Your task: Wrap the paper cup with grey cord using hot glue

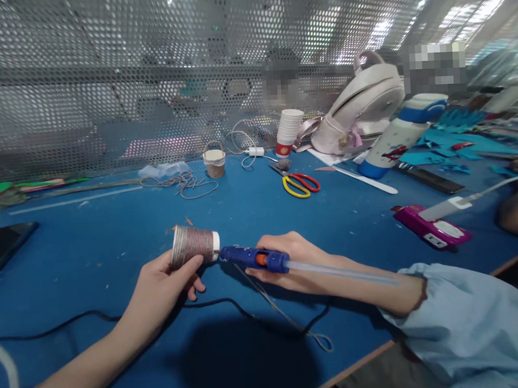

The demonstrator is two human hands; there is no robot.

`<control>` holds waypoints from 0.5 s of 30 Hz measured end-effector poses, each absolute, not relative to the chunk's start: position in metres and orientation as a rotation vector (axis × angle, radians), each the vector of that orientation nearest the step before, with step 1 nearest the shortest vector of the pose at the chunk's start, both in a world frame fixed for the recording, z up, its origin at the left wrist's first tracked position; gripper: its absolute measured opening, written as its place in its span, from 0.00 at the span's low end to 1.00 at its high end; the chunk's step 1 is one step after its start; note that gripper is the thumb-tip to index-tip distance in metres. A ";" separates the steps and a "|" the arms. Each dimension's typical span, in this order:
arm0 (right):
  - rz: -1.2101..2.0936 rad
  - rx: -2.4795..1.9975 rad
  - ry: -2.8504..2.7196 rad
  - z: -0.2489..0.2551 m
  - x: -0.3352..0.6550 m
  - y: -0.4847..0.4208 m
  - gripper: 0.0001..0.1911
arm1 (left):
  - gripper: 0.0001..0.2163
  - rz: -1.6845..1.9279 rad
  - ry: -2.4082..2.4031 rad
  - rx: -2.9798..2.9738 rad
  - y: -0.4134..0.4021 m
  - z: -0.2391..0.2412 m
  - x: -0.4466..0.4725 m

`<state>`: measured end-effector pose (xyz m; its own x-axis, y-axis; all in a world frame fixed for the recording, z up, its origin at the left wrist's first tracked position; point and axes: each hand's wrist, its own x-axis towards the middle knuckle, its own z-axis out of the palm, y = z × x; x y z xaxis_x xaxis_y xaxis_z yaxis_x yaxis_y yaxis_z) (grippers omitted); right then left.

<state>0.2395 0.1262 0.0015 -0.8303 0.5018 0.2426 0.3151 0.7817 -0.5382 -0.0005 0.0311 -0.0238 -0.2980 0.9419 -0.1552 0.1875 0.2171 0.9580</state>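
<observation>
My left hand [168, 281] is closed around a paper cup [195, 244] wrapped in grey and reddish cord, tipped on its side above the blue table. A bare white band shows at the cup's right end. In my right hand [287, 258] is a blue glue gun [248, 257] with an orange part and a long clear glue stick out of its back. Its nozzle meets or nearly meets the white band; the exact contact is too small to tell. A loose grey cord [267, 299] trails from near the cup across the table below the glue gun.
Behind lie scissors [299, 183], a small cord-wrapped bucket [215, 163], tangled string [185, 180], stacked paper cups [289, 132] and a white knife [365, 179]. A bottle [398, 136], backpack [360, 109] and magenta device [432, 226] stand right. A black cable [229, 301] crosses the front.
</observation>
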 end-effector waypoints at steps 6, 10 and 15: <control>0.635 -0.599 -2.644 0.003 0.241 0.126 0.15 | 0.16 1.158 1.660 1.075 0.030 -0.025 -0.001; 0.575 -0.587 -2.667 0.001 0.241 0.126 0.14 | 0.16 1.149 1.674 1.073 0.030 -0.024 -0.001; 0.644 -0.597 -2.638 0.005 0.242 0.127 0.14 | 0.16 1.154 1.652 1.047 0.031 -0.025 -0.001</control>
<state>0.2416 0.1274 0.0049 -0.8462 0.4760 0.2393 0.3122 0.8070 -0.5014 -0.0014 0.0309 -0.0251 -0.2945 0.9402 -0.1710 0.1632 0.2258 0.9604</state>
